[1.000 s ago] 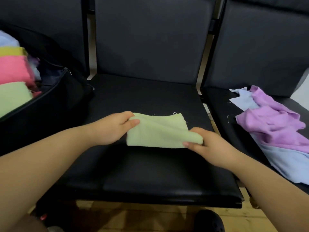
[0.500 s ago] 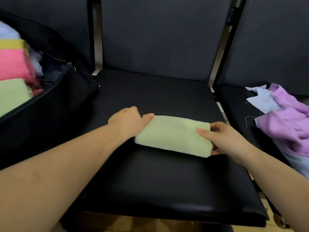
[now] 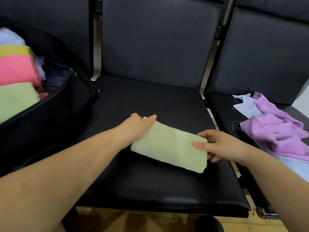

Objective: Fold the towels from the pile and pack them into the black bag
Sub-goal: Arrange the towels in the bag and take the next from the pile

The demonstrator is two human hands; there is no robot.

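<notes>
Black padded chair seats (image 3: 150, 101) stand side by side before you, dark backrests behind them. On the middle seat lies a folded light green towel (image 3: 168, 145), a long rectangle set at a slant, its far left corner higher in view than its near right corner. Your left hand (image 3: 135, 129) grips the towel's left end, thumb lying along the top edge and fingers tucked out of sight beneath the cloth. Your right hand (image 3: 222, 144) pinches the right end, thumb pressed on top and fingers curled under the edge, so the towel spans the gap between both grips. To your left sits the open black bag (image 3: 50, 118), touching the middle seat's edge, with folded towels packed inside it: green (image 3: 16, 97) nearest you, then pink (image 3: 16, 69), yellow (image 3: 15, 51) and pale blue (image 3: 10, 38). On the right-hand seat lies the loose pile (image 3: 274, 129) of purple and light blue towels, well apart from your right hand.
</notes>
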